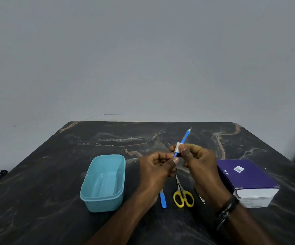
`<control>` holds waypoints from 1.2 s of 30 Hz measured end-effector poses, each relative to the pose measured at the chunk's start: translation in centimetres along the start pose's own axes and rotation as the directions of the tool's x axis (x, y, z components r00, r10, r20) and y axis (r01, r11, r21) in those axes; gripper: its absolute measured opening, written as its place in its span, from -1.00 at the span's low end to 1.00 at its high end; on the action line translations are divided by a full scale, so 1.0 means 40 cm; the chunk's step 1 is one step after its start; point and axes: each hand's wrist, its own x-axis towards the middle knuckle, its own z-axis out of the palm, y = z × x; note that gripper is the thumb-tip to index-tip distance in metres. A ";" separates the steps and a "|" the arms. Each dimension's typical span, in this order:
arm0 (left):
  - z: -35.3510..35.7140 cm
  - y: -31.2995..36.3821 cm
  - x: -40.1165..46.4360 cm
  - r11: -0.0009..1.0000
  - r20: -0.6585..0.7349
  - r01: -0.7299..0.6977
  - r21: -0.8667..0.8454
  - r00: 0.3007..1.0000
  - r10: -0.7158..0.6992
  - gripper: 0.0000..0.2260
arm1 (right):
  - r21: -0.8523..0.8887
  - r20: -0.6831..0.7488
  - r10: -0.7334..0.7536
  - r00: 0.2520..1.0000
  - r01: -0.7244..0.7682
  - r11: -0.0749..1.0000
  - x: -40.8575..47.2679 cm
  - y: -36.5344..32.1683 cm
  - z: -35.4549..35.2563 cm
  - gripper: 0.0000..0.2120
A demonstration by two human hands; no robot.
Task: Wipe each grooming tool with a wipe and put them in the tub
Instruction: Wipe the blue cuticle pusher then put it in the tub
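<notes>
We should keep the blue stick tool [182,145] steady at its near end with our left hand [158,167], whose grip pinches it. Our right hand [199,160] pinches the small white wipe [178,147] around the middle; we think it should slide slowly to the far tip. The tool is thin, blue, with a pointed metal tip, held up above the worktop [54,174], right of the empty tub [104,183].
</notes>
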 end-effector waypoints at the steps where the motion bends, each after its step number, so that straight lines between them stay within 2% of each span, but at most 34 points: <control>1: 0.000 -0.001 -0.001 1.000 0.012 0.003 0.000 1.000 -0.003 -0.93 | 0.009 -0.041 -0.021 0.999 0.021 1.000 0.003 -0.002 -0.004 -0.85; 4: 0.002 -0.006 -0.005 0.999 0.040 0.016 0.030 0.999 -0.017 -0.92 | 0.034 -0.177 -0.069 0.982 0.076 0.997 0.012 -0.006 -0.013 -0.85; 6: 0.003 -0.009 -0.007 0.999 0.041 0.015 0.043 0.999 -0.016 -0.93 | 0.050 -0.212 -0.072 0.975 0.085 0.995 0.013 -0.004 -0.013 -0.85; 12: -0.003 -0.008 0.001 0.999 -0.033 -0.008 0.047 0.999 0.009 -0.96 | -0.009 -0.048 -0.027 0.999 0.026 1.000 -0.002 0.011 0.009 -0.85; 15: -0.002 -0.007 0.001 0.999 -0.023 -0.017 0.047 1.000 0.018 -0.96 | -0.010 -0.051 -0.033 0.998 0.032 0.999 0.000 0.010 0.007 -0.86; 19: -0.001 -0.002 -0.001 0.998 0.006 -0.004 0.059 1.000 0.004 -0.92 | 0.060 -0.231 -0.110 0.967 0.127 0.990 0.009 -0.001 -0.006 -0.87; 23: -0.010 0.001 0.002 1.000 -0.025 0.015 0.027 1.000 -0.014 -0.89 | 0.113 -0.368 -0.096 0.925 0.147 0.983 0.022 -0.004 -0.019 -0.84; 28: -0.019 0.029 0.016 0.970 -0.176 -0.049 -0.239 0.984 0.006 -0.93 | 0.051 -0.324 -0.079 0.943 0.101 0.994 0.020 -0.001 -0.015 -0.87; 31: -0.027 0.053 0.014 0.933 -0.249 -0.125 -0.336 0.968 0.040 -0.95 | -0.055 -0.214 -0.054 0.975 0.043 0.998 0.009 0.008 -0.003 -0.86; 34: -0.026 0.099 0.009 0.919 -0.325 -0.238 -0.315 0.937 0.132 -0.95 | -0.106 -0.119 -0.054 0.991 0.041 0.994 -0.002 0.010 0.011 -0.81; 36: -0.033 0.147 0.004 0.910 -0.384 -0.356 -0.212 0.887 0.257 -0.91 | -0.107 -0.111 -0.084 0.990 0.072 0.992 -0.006 0.005 0.014 -0.81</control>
